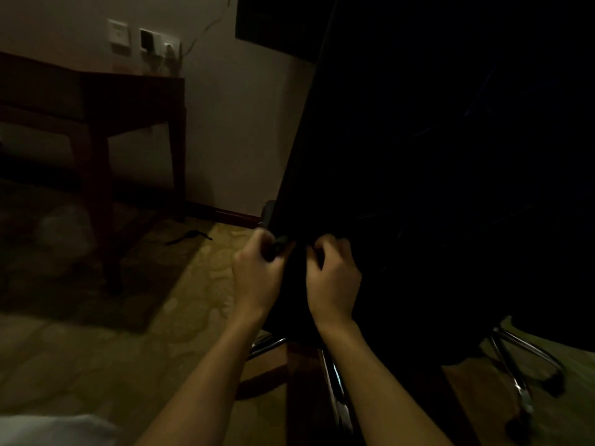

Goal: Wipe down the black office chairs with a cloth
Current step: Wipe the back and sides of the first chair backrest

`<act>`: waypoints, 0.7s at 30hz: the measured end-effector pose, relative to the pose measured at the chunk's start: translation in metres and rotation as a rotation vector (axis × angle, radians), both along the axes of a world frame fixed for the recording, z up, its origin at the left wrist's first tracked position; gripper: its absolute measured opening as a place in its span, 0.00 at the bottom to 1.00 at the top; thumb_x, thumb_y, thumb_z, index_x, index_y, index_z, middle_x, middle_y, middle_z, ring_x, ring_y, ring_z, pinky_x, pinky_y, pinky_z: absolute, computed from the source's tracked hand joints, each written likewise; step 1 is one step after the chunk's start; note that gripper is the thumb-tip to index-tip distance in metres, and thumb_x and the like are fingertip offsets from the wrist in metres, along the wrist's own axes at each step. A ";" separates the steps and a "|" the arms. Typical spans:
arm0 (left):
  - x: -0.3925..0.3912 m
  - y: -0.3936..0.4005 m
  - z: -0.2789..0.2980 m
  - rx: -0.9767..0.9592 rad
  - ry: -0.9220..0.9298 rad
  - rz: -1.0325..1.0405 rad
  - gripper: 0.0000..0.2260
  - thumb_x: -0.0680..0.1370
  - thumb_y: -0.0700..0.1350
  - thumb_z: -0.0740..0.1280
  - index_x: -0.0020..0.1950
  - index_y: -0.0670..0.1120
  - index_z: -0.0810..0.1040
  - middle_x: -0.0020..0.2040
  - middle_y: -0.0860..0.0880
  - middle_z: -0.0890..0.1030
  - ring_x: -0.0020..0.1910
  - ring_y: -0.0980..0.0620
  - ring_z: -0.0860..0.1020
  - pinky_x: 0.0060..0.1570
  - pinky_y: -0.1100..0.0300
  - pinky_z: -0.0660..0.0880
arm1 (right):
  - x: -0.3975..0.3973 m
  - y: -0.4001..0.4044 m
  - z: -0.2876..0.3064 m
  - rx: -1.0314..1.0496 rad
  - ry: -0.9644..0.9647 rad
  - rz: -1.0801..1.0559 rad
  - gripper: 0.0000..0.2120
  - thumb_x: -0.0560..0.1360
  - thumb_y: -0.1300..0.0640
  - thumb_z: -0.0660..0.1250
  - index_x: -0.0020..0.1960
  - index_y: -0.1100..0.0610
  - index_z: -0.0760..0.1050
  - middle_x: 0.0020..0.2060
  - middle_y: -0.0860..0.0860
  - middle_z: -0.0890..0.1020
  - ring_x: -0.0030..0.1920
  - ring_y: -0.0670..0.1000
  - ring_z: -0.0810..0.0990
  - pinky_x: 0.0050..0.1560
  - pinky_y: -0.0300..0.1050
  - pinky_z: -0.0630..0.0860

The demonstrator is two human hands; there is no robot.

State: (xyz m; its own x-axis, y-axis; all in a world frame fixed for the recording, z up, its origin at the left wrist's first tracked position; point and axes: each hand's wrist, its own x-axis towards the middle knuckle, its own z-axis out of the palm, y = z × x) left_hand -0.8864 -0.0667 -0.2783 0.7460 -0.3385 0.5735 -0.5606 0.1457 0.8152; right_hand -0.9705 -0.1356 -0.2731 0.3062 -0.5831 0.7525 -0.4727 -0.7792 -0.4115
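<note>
The black office chair [434,156] fills the right half of the dim view, its tall back tilted and its chrome base [515,358] showing below. Both my hands are at the lower left edge of the backrest. My left hand [257,275] grips a small dark bunched cloth [280,244] with curled fingers. My right hand [333,278] sits just to its right, fingers curled into dark material against the chair. The darkness hides where the cloth ends and the chair begins.
A dark wooden table [128,101] stands at the left against the wall, with wall sockets [157,43] above it. A black cord [190,236] lies on the patterned yellowish carpet [193,300]. Something white [48,429] shows at the bottom left corner.
</note>
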 end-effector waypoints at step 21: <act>0.014 0.029 -0.136 0.238 0.221 -0.057 0.14 0.73 0.37 0.73 0.38 0.52 0.71 0.34 0.55 0.76 0.34 0.65 0.76 0.32 0.73 0.68 | 0.012 0.032 -0.147 0.417 -0.033 -0.019 0.07 0.76 0.54 0.69 0.53 0.53 0.77 0.51 0.50 0.78 0.49 0.52 0.79 0.44 0.48 0.78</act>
